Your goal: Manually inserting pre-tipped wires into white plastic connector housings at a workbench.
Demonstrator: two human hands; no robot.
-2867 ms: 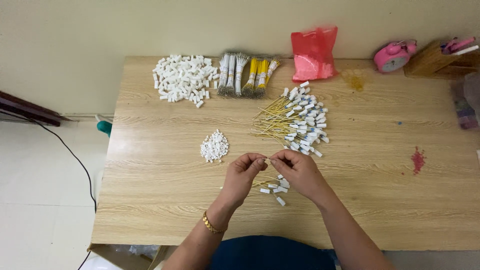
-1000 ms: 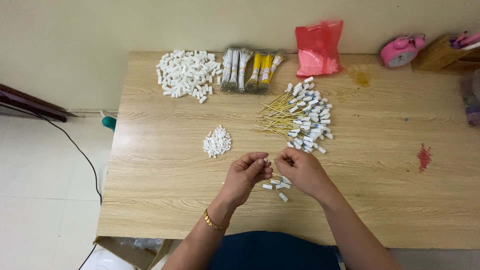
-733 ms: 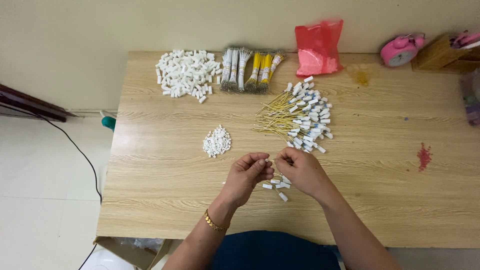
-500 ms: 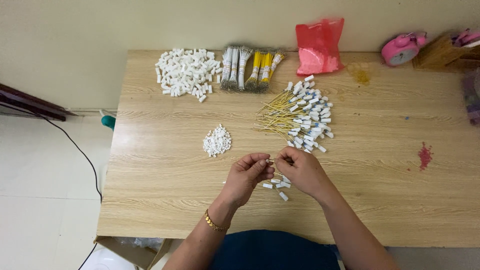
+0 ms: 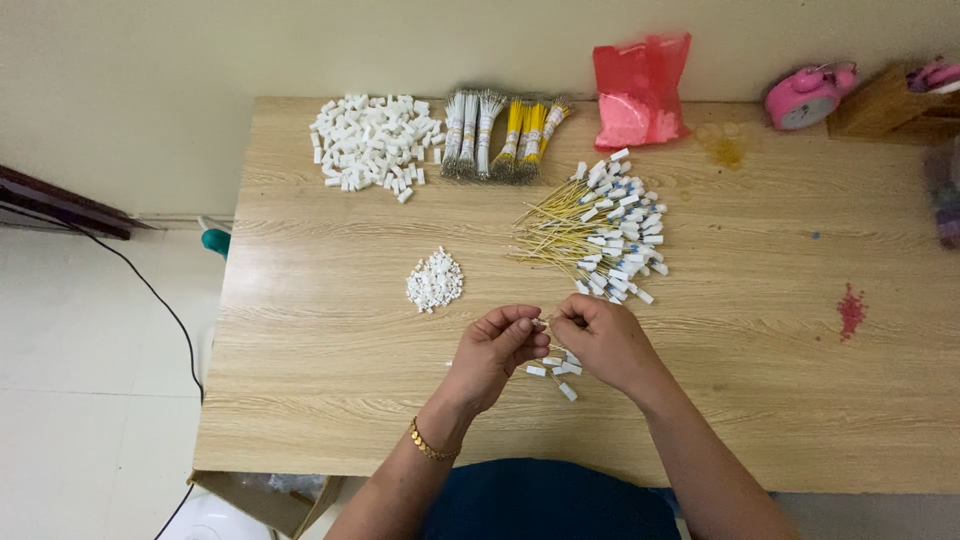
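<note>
Far left on the wooden table (image 5: 300,330), at the back edge, I see a large heap of white plastic housings (image 5: 372,142). Just to its right lie bundled wires (image 5: 500,135), some grey-white, some yellow, each banded near the middle.

Nearer the front, a small pile of tiny white pieces (image 5: 434,280) sits left of centre, well apart from the large heap.

My left hand (image 5: 492,348) is pinched at the fingertips on a small white connector piece (image 5: 541,325); the part is held above the table at front centre, between both hands. My right hand (image 5: 603,340) is also closed, fingertips meeting the left at the same part. I cannot tell whether it grips the piece itself or a thin wire at it.

Directly beneath the hands lie a few loose white-tipped pieces (image 5: 558,368), touching the table.

Behind the hands, right of centre, is a spread pile of yellow wires with white ends fitted (image 5: 600,240). Judgement: these look finished, and the large stock of housings and banded bundles suggests that much work remains.

Further right at the back stands a crumpled red plastic bag (image 5: 640,90), then a round pink alarm clock (image 5: 805,97) and a brown wooden box (image 5: 885,105). No label is legible.
</note>
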